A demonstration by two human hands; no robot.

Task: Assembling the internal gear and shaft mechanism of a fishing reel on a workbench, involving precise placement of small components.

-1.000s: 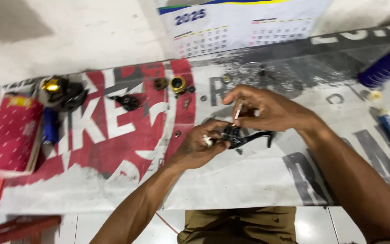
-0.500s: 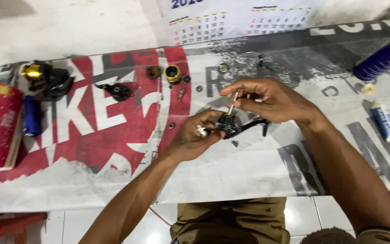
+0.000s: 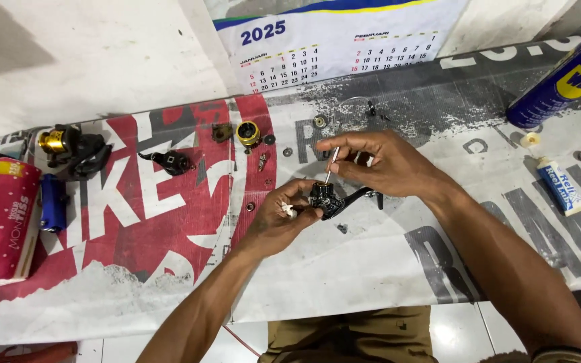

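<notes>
The left hand (image 3: 278,218) is curled closed around a small black reel body (image 3: 326,199), gripping it just above the printed banner (image 3: 169,222) that covers the table, with a bit of white material pinched in its fingers. The right hand (image 3: 381,163) hovers right over it, thumb and forefinger pinched on a thin metal tool (image 3: 331,163) whose tip meets the top of the reel body, the other fingers loosely curled.

White wall (image 3: 102,60) beyond the hands, dirty, with a shadow top left. Wall calendar (image 3: 334,40) hangs above the right hand. Printed banner (image 3: 136,222) covers the work surface, red left of the hands, grey to the right. White tiled floor (image 3: 452,333) below. Bright even light.
</notes>
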